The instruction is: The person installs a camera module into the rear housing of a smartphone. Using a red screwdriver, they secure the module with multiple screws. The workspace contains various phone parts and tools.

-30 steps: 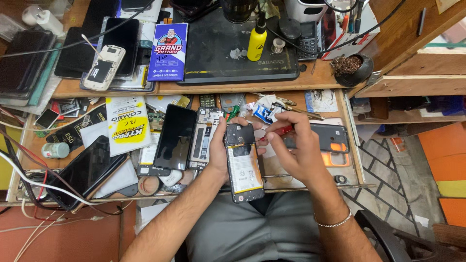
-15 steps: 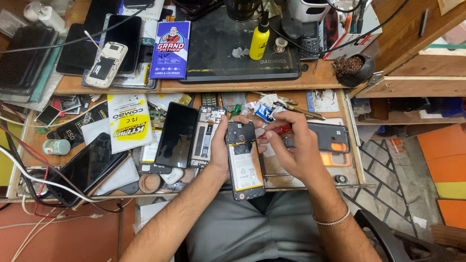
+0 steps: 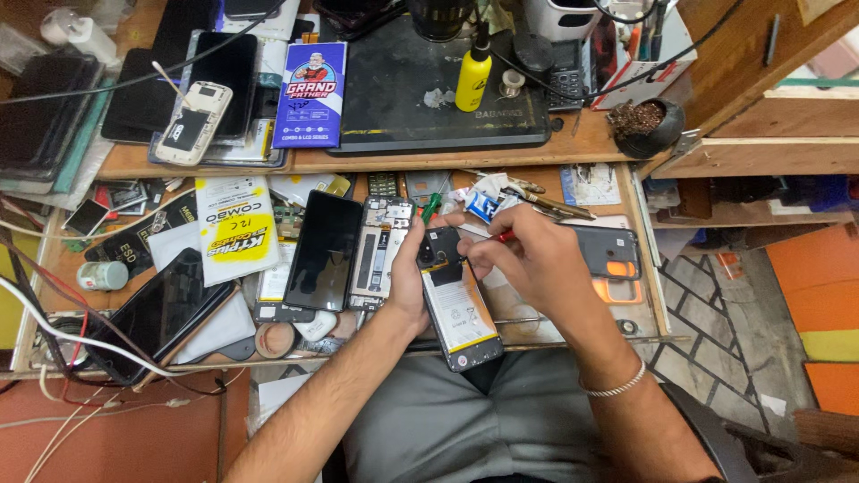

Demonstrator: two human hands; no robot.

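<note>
My left hand [image 3: 410, 279] grips an opened phone [image 3: 458, 302] by its left edge, back cover off, white battery and dark upper board showing. It is held over the open drawer, tilted toward me. My right hand [image 3: 530, 261] holds a thin red-handled tool [image 3: 504, 236], its tip at the phone's upper board near the camera area. A metal bracelet circles my right wrist.
The drawer [image 3: 644, 259] holds a black phone screen [image 3: 324, 250], a bare phone frame [image 3: 380, 255], a yellow-and-white packet [image 3: 231, 228] and a dark phone with an orange case [image 3: 610, 258]. On the desk lie a black mat [image 3: 412, 89], a yellow bottle [image 3: 474, 73] and several phones at left.
My hands and the phone have stayed nearly in place; the right hand's fingers shifted slightly over the top of the phone.
</note>
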